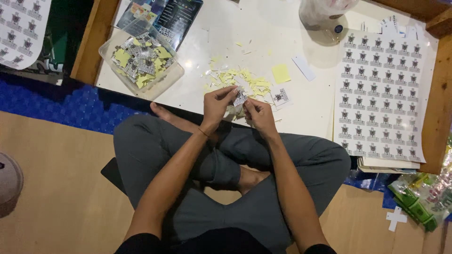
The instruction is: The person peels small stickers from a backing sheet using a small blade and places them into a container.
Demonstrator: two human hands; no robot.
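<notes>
Both hands, left and right, pinch one sticker between them, fingertips closed, above the scraps.

sticker half hidden by fingers

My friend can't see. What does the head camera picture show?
A person sitting cross-legged holds a small sticker between the left hand and right hand over a white table. Yellow scraps lie beyond it, a tub of stickers left, a sticker sheet right.
</notes>
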